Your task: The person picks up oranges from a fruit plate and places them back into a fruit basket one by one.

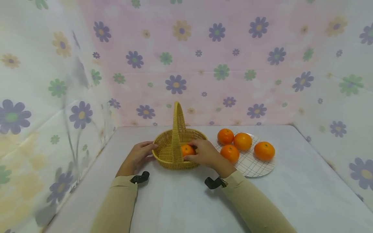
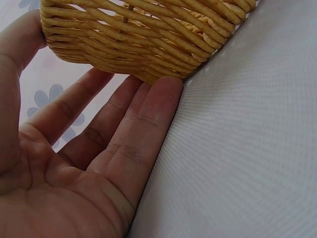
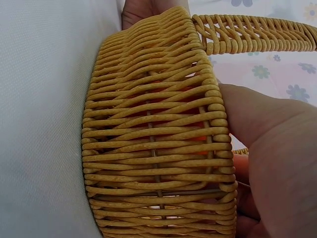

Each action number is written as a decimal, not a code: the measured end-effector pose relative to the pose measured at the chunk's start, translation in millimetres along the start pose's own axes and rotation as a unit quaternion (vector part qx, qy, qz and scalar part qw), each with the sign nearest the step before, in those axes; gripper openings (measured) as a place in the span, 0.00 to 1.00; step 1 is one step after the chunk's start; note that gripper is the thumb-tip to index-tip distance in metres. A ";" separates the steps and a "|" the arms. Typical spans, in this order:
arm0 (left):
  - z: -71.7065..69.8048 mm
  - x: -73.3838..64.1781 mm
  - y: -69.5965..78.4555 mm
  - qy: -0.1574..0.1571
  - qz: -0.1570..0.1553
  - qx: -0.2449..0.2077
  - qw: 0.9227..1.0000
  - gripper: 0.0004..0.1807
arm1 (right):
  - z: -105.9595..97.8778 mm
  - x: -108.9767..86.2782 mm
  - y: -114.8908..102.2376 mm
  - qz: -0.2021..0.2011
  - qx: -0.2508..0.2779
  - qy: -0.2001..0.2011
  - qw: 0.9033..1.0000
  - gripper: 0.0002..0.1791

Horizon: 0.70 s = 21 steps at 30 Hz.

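Observation:
A yellow woven basket [image 1: 167,165] with a tall arched handle [image 1: 176,129] stands on the table. My left hand [image 1: 139,155] holds its left side, thumb at the rim and fingertips against the lower outer wall, as the left wrist view shows. My right hand [image 1: 205,153] reaches over the right part of the rim, thumb and fingers around an orange [image 1: 187,150] inside the basket. In the right wrist view the basket wall [image 3: 153,144] hides most of that orange, and only red-orange patches show through the weave.
To the right of the basket lies a white plate [image 1: 257,168] with a grid pattern. Several oranges are on or at it, one orange [image 1: 264,151] apart on the right. Flower-printed cloth walls [image 1: 198,61] stand behind and at both sides of the white table [image 1: 175,204].

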<state>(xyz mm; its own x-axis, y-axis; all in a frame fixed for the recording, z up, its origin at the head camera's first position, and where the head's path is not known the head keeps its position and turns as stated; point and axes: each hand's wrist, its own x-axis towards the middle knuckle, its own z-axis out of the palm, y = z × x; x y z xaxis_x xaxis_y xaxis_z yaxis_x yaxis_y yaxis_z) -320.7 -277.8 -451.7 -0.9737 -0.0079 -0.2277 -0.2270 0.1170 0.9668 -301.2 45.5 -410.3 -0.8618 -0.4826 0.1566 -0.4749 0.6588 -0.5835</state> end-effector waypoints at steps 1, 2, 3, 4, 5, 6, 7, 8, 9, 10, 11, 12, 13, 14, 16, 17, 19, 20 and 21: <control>0.6 0.2 0.0 0.001 -0.001 0.000 1.000 0.34 | -0.2 -0.3 0.2 0.000 0.002 -0.001 1.000 0.38; 0.9 0.3 0.0 0.001 -0.002 0.000 1.000 0.34 | -0.3 -0.5 0.3 0.001 0.003 -0.002 1.000 0.39; 1.1 0.4 0.1 0.002 -0.003 0.001 1.000 0.34 | -0.3 -0.6 0.4 0.001 0.004 -0.002 1.000 0.39; 1.2 0.5 0.2 0.003 -0.005 0.001 1.000 0.34 | -0.3 -0.8 0.3 0.001 0.004 -0.003 1.000 0.39; 1.2 0.6 0.3 0.004 -0.006 0.002 1.000 0.35 | -0.3 -1.1 0.2 0.001 0.004 -0.003 1.000 0.39; 1.2 0.7 0.3 0.005 -0.007 0.002 1.000 0.35 | -0.4 -1.2 -0.1 0.001 0.003 -0.003 1.000 0.39; 1.0 0.8 0.4 0.004 -0.007 0.003 1.000 0.35 | -0.6 -1.4 -0.5 0.002 0.003 -0.003 1.000 0.39; 0.9 0.6 0.5 0.003 -0.006 0.005 1.000 0.36 | -0.6 -1.6 -0.8 0.002 0.002 -0.003 1.000 0.39; 0.9 0.6 0.7 0.005 -0.007 0.005 1.000 0.36 | -0.8 -1.8 -1.2 0.002 0.001 -0.003 1.000 0.38; 0.8 0.3 0.9 0.006 -0.006 0.006 1.000 0.36 | -0.8 -1.9 -1.6 0.002 0.000 -0.004 1.000 0.38; 0.8 0.0 1.1 0.006 -0.006 0.007 1.000 0.36 | -0.8 -1.9 -1.8 0.001 -0.003 -0.004 1.000 0.38; 0.7 -0.4 1.4 0.006 -0.006 0.008 1.000 0.36 | -1.0 -2.0 -2.1 0.000 -0.005 -0.005 1.000 0.38; 1.0 -1.1 1.8 0.005 -0.005 0.009 1.000 0.37 | -1.0 -2.2 -2.4 0.000 -0.007 -0.006 1.000 0.38; 1.0 -1.4 2.0 0.006 -0.005 0.011 1.000 0.37 | -1.1 -2.2 -2.6 -0.001 -0.009 -0.007 1.000 0.38; 0.7 -1.9 2.3 0.005 -0.006 0.015 1.000 0.38 | -1.2 -2.4 -2.9 -0.003 -0.013 -0.008 1.000 0.37; 0.7 -1.9 2.4 0.005 -0.006 0.017 1.000 0.38 | -1.3 -2.5 -3.0 -0.004 -0.015 -0.009 1.000 0.37; 0.7 -1.7 2.2 0.004 -0.006 0.019 1.000 0.38 | -1.6 -2.6 -2.9 -0.007 -0.018 -0.009 1.000 0.37; 0.3 -1.1 1.8 0.004 -0.007 0.020 1.000 0.38 | -1.7 -2.6 -2.5 -0.008 -0.022 -0.009 1.000 0.37; 0.3 -0.7 1.5 0.004 -0.007 0.019 1.000 0.38 | -1.8 -2.6 -2.1 -0.010 -0.025 -0.009 1.000 0.37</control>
<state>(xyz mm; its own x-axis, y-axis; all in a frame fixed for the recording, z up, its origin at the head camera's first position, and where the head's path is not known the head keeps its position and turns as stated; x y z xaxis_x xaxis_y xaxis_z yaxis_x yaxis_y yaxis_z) -320.3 -277.3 -450.1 -0.9708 -0.0174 -0.2391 -0.2389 0.1543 0.9587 -298.2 46.4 -407.9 -0.8490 -0.5057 0.1533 -0.5005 0.6766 -0.5401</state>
